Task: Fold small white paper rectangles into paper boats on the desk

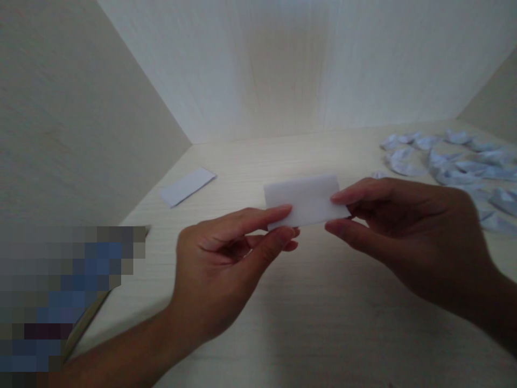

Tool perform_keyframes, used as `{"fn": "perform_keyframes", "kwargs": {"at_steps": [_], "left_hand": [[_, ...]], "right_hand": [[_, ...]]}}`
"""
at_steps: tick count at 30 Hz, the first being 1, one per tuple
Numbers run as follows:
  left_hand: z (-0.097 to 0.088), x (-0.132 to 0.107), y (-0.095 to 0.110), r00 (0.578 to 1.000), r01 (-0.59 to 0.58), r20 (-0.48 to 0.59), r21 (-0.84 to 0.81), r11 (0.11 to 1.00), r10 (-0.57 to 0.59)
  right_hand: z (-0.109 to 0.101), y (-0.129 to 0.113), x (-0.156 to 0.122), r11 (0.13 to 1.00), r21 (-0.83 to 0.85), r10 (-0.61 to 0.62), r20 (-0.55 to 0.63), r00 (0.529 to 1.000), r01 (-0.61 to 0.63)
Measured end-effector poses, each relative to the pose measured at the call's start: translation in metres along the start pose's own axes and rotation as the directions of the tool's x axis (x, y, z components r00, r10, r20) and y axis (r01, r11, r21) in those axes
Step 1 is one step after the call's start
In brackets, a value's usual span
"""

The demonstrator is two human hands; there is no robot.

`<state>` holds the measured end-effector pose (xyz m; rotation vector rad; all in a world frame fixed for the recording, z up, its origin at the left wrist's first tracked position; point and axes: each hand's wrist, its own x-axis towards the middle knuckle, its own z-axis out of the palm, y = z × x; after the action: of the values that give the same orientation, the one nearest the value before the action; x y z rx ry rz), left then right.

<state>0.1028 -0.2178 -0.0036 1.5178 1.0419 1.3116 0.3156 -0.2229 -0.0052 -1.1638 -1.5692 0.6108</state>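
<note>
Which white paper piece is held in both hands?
The flat rectangle at centre, held between the left hand and right hand. The other flat rectangle lies on the table at left; the folded-looking pieces lie at right.

It looks like an enclosed desk nook. Pale panels rise behind and on both sides of the wood-grained tabletop.

Count of Hands, Paper and Panels

Hands: two, being one left hand and one right hand. Flat white paper slips: two, being one held slip and one loose slip. Folded white paper pieces: more than ten, overlapping, exact number not readable. Tabletop: one. Upright panels: three, namely left panel, rear panel, right panel.
</note>
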Motion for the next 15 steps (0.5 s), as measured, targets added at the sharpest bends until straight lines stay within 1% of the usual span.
{"fn": "perform_keyframes", "kwargs": {"at_steps": [6, 8, 12, 15], "left_hand": [[-0.0026, 0.0026, -0.0001, 0.996, 0.007, 0.090, -0.073, 0.997, -0.001], [-0.0030, 0.0030, 0.0000, 0.994, -0.002, 0.104, -0.072, 0.997, 0.010], [-0.0047, 0.0036, -0.0004, 0.991, -0.049, 0.122, -0.036, 0.998, 0.053], [-0.0064, 0.0038, -0.0011, 0.987, -0.060, 0.147, -0.023, 0.998, 0.063]], "right_hand": [[-0.0021, -0.0004, 0.0014, 0.994, 0.103, 0.028, 0.015, 1.000, -0.029], [-0.0027, 0.0002, 0.0018, 0.992, 0.125, 0.028, 0.028, 0.999, -0.031], [-0.0028, 0.0021, 0.0035, 0.989, 0.150, -0.010, 0.026, 1.000, 0.006], [-0.0024, 0.0033, 0.0049, 0.987, 0.160, -0.025, 0.026, 0.999, 0.020]]}}
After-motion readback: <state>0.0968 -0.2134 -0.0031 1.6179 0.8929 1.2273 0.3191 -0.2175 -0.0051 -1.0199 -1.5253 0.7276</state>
